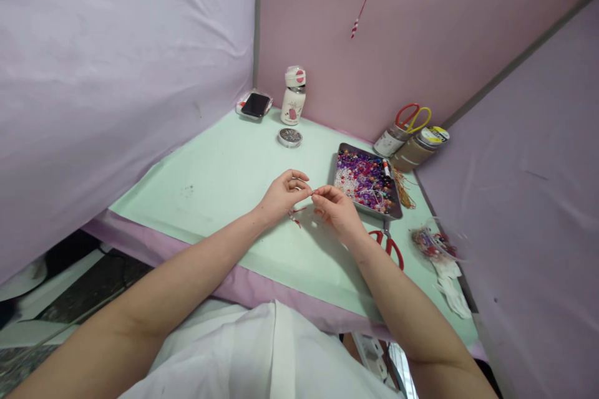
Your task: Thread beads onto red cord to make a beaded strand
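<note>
My left hand (pixel 283 193) and my right hand (pixel 337 211) meet above the pale green table (pixel 224 181), fingertips pinched together on a thin red cord (pixel 296 217). A small bead seems to sit between the fingertips, too small to name. The cord hangs down below my left hand toward the table. Just right of my right hand stands a metal tray of purple, pink and clear beads (pixel 365 179).
Red-handled scissors (pixel 392 248) lie by my right wrist. A clear bag of beads (pixel 433 242) and white paper lie at the right edge. Behind the tray stand jars with scissors (pixel 412 118). A white bottle (pixel 293 97), a phone (pixel 255 105) and a round tin (pixel 289 137) sit far back.
</note>
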{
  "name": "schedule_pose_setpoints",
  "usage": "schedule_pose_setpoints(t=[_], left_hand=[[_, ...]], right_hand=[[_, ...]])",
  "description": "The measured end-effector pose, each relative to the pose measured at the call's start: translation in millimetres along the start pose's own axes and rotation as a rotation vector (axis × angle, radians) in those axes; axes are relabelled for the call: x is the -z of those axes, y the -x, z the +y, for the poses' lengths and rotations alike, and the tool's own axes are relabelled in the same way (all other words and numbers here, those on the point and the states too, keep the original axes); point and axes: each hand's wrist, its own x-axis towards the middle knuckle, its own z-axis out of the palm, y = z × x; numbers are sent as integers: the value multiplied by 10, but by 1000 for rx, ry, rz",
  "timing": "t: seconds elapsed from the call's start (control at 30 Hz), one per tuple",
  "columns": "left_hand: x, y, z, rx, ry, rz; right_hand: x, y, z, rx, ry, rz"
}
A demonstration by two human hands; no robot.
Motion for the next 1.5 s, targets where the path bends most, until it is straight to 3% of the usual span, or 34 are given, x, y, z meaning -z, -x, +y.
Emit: schedule_pose_setpoints(t=[0.47, 0.8, 1.33, 1.5], left_hand=[[-7, 9, -17, -154, -46, -60], [27, 1, 11, 68, 6, -165], [19, 41, 70, 125, 84, -211], [-5, 34, 72, 153, 181, -165]], right_hand=[[11, 2, -34, -149, -190, -52], [7, 27, -27, -34, -151, -21], [28, 32, -54, -126, -189, -81], [22, 31, -65, -131, -257, -68]])
